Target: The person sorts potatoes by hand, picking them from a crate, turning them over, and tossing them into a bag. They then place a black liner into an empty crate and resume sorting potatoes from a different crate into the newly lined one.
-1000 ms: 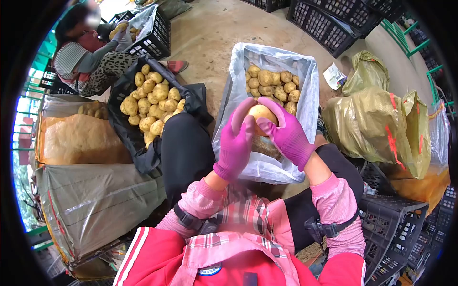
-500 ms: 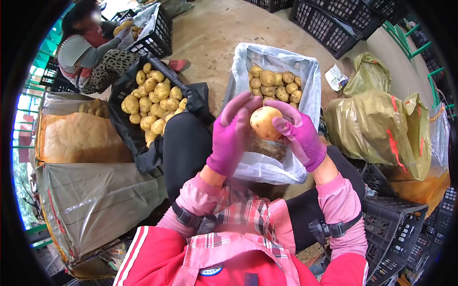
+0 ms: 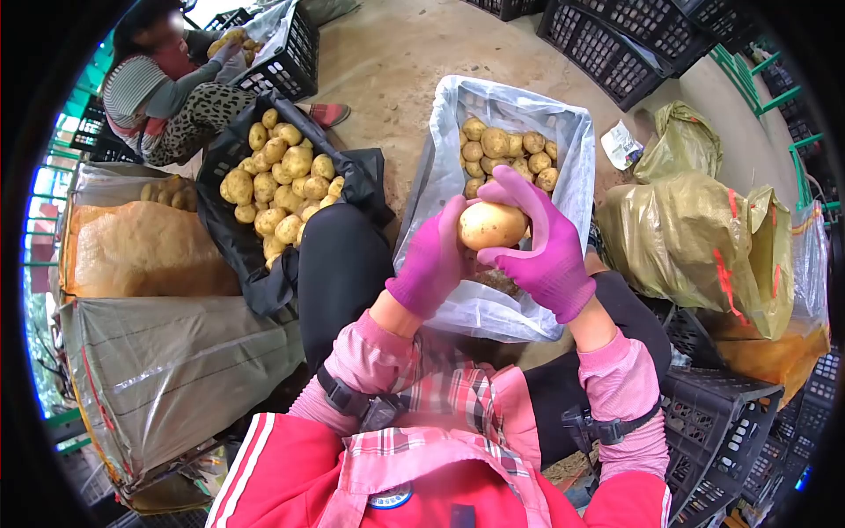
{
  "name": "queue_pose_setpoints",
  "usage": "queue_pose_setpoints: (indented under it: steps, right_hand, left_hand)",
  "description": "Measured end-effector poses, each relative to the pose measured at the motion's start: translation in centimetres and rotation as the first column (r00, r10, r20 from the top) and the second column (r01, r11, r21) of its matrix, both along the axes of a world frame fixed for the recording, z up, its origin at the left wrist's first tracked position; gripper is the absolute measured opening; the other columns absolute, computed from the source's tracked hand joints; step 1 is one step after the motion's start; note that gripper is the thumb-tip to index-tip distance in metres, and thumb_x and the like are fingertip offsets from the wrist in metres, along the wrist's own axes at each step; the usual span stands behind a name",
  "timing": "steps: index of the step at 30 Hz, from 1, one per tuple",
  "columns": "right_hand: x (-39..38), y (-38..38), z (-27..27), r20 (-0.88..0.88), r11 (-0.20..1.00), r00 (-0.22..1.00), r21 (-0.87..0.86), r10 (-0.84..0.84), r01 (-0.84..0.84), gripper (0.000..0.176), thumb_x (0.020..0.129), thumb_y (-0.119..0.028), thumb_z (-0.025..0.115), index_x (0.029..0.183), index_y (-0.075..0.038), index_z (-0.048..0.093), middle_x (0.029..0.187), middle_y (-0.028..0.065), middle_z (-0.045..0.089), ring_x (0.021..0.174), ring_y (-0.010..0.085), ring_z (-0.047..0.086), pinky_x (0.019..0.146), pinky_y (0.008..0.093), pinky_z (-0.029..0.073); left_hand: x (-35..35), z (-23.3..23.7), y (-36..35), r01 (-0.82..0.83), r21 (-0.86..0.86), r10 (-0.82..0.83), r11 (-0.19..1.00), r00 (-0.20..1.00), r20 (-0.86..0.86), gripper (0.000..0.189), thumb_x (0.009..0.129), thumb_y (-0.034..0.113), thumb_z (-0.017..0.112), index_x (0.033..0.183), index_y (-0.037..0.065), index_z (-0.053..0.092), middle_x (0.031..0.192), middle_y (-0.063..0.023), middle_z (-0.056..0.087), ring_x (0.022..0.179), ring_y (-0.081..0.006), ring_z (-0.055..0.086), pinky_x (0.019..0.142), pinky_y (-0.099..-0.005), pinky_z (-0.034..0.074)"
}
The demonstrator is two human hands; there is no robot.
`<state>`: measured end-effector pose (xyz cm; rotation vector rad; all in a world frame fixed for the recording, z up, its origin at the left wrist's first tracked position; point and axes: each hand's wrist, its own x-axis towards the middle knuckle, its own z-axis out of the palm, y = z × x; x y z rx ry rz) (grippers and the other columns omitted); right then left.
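Between my gloved hands, above a crate with a white liner (image 3: 576, 176), is a large pale-yellow potato (image 3: 489, 226) with small dark specks. My right hand (image 3: 547, 255) grips its right end, the thumb below and the fingers curved over the top. On the other side, my left hand (image 3: 431, 268) closes against the left end; part of its fingers is hidden behind the potato. Both gloves are pink-purple. Several smaller potatoes (image 3: 495, 143) lie in the far part of the lined crate.
To the left, a black-lined container (image 3: 264, 295) holds many potatoes. Another person (image 3: 167, 92) sits at the upper left, handling potatoes by a black crate (image 3: 295, 66). Full sacks (image 3: 150, 255) stand at left, yellow-green sacks (image 3: 678, 238) at right. Black crates (image 3: 598, 53) are stacked behind.
The potato has turned to lie more sideways and has come slightly lower. My right fingers have moved over its top, and my left hand has shifted down along its left side.
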<state>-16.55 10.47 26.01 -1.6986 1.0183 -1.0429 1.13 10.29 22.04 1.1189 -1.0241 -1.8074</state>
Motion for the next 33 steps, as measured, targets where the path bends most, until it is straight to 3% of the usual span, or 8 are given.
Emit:
queue_pose_setpoints:
  steps: [2,5,7,11,14,21,30,33]
  right_hand:
    - [0.2,0.1,-0.2,-0.043,0.999,0.999,-0.027,-0.019,0.018,0.086,0.069,-0.011,0.084,0.144,-0.003,0.041,0.130,0.0135,0.059,0.123,0.0217,0.055,0.105,0.0332,0.042]
    - [-0.1,0.1,-0.4,-0.018,0.999,0.999,0.030,-0.033,0.034,0.086,0.073,-0.025,0.085,0.145,-0.003,0.041,0.133,0.0140,0.057,0.128,0.0233,0.052,0.109,0.0355,0.039]
    - [-0.7,-0.4,-0.7,-0.166,0.998,0.985,0.036,-0.053,0.060,0.083,0.077,-0.032,0.082,0.144,-0.004,0.042,0.135,0.0148,0.056,0.130,0.0247,0.050,0.109,0.0357,0.038]
    - [-0.6,-0.1,-1.0,-0.134,0.993,0.991,0.113,-0.006,0.021,0.081,0.079,-0.050,0.076,0.142,-0.008,0.048,0.136,0.0164,0.057,0.128,0.0258,0.053,0.104,0.0349,0.043]
    - [-0.1,0.0,0.0,-0.030,0.988,0.999,0.152,-0.016,0.020,0.071,0.084,-0.039,0.075,0.139,-0.001,0.050,0.135,0.0148,0.058,0.123,0.0182,0.055,0.101,0.0307,0.045]
    - [-0.1,-1.0,-0.7,0.132,0.929,0.951,0.288,-0.280,0.233,0.041,0.099,-0.020,0.058,0.130,0.006,0.055,0.116,0.0167,0.065,0.095,0.0181,0.066,0.086,0.0301,0.053]
    - [1.0,-1.5,-2.6,-0.091,0.963,0.977,0.174,-0.192,0.205,0.033,0.095,-0.005,0.058,0.127,0.004,0.058,0.118,0.0163,0.066,0.102,0.0189,0.065,0.090,0.0297,0.051]
    - [2.3,-1.5,-2.4,-0.162,0.963,0.974,0.190,-0.160,0.190,0.031,0.092,-0.004,0.061,0.122,0.004,0.062,0.117,0.0135,0.067,0.105,0.0176,0.064,0.091,0.0287,0.050]
  left_hand:
    - [0.5,1.0,-0.9,0.118,0.384,-0.007,0.916,0.961,-0.278,0.055,0.103,0.048,0.034,0.132,0.004,0.051,0.111,-0.0109,0.064,0.085,-0.0173,0.068,0.074,-0.0318,0.058]
    - [0.5,0.9,-0.2,0.066,0.182,-0.020,0.981,0.969,-0.245,0.055,0.104,0.048,0.033,0.135,0.006,0.049,0.115,-0.0094,0.063,0.093,-0.0158,0.066,0.078,-0.0303,0.056]
    - [0.3,-0.7,-0.1,0.086,-0.441,0.059,0.893,0.951,0.303,0.048,0.099,0.045,0.048,0.131,0.010,0.052,0.107,-0.0069,0.065,0.091,-0.0180,0.067,0.077,-0.0293,0.055]
    - [-0.4,-0.3,0.3,-0.082,-0.159,0.071,0.984,0.995,-0.070,0.053,0.101,0.045,0.045,0.141,0.010,0.042,0.123,-0.0085,0.057,0.104,-0.0186,0.063,0.082,-0.0297,0.055]
    - [-0.4,1.1,1.0,-0.135,0.019,0.133,0.991,0.935,-0.329,0.057,0.098,0.036,0.057,0.146,0.012,0.036,0.129,-0.0087,0.051,0.108,-0.0192,0.061,0.083,-0.0305,0.055]
    - [4.2,2.6,0.2,-0.354,-0.336,0.349,0.873,0.934,-0.078,0.062,0.085,0.028,0.073,0.136,0.002,0.049,0.124,-0.0102,0.058,0.114,-0.0180,0.056,0.095,-0.0310,0.049]
    - [29.4,-8.5,-6.2,-0.630,-0.400,0.714,0.666,0.381,0.588,0.059,0.087,0.035,0.074,0.126,-0.004,0.054,0.115,-0.0162,0.064,0.104,-0.0197,0.063,0.091,-0.0297,0.050]
    - [33.4,-15.2,-8.3,-0.284,-0.693,0.738,0.663,0.094,0.668,0.057,0.089,0.038,0.064,0.136,0.009,0.051,0.124,-0.0157,0.062,0.112,-0.0348,0.060,0.099,-0.0442,0.046]
